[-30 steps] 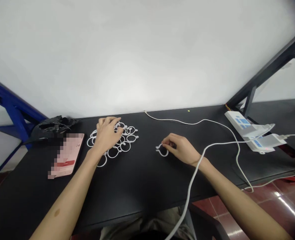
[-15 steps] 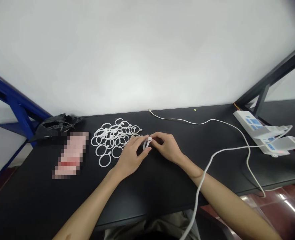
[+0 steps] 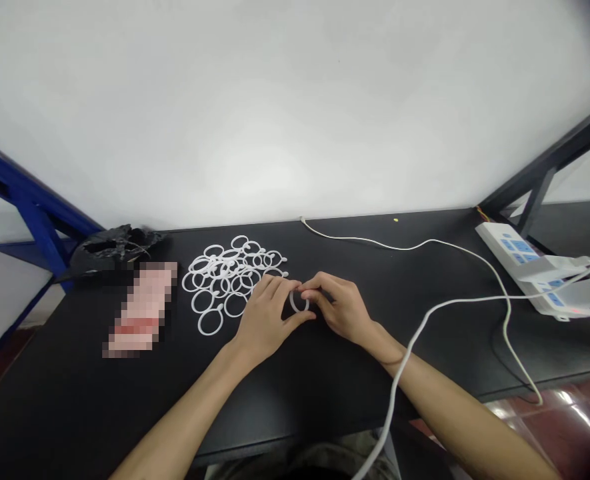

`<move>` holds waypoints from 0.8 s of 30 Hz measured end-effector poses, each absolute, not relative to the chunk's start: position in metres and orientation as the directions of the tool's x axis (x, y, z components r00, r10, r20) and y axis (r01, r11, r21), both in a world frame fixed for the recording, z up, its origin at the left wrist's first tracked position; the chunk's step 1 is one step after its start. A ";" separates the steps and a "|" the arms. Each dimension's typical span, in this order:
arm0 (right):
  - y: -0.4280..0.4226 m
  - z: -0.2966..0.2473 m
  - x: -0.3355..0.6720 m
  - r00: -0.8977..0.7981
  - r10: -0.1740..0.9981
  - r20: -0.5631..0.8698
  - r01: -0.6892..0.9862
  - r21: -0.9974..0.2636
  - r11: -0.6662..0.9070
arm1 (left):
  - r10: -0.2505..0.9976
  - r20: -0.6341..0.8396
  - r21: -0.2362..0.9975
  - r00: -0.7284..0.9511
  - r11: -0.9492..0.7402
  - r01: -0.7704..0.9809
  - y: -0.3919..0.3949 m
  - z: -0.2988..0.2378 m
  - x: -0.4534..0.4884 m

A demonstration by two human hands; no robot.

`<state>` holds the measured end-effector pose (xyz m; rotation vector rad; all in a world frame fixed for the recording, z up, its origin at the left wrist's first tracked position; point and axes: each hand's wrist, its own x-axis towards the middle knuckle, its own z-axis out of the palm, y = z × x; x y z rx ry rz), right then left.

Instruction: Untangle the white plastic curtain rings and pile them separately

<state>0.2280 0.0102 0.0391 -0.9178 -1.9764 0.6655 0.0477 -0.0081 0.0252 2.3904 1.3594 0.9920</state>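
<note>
My left hand (image 3: 269, 317) and my right hand (image 3: 337, 307) meet over the middle of the black table (image 3: 299, 373). Together they pinch one small white plastic ring (image 3: 299, 301), the left fingers on its left side and the right fingers on its right side. A pile of several matching white rings (image 3: 227, 277) lies flat on the table just left of my left hand.
A blurred pink packet (image 3: 142, 307) lies left of the rings, with crumpled black plastic (image 3: 112, 243) behind it. White cables (image 3: 425, 250) cross the right half of the table toward a white power strip (image 3: 539, 273). A white wall backs the table.
My left hand left the ring pile and came right to meet my right hand. My right hand carried its ring left, and both hands now hold it lower, near the table.
</note>
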 end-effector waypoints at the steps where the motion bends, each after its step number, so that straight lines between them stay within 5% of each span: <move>1: 0.011 0.040 0.229 -0.389 0.798 0.460 0.357 -0.723 0.591 | 0.820 0.449 0.482 0.354 -0.556 0.677 -0.008 0.026 0.048; 18: 0.010 0.036 0.226 -0.323 0.841 0.435 0.425 -0.727 0.539 | 0.788 0.513 0.429 0.341 -0.579 0.693 -0.007 0.025 0.046; 24: 0.013 0.036 0.227 -0.204 0.897 0.393 0.495 -0.749 0.441 | 0.829 0.532 0.311 0.174 -0.382 0.870 0.003 0.031 0.029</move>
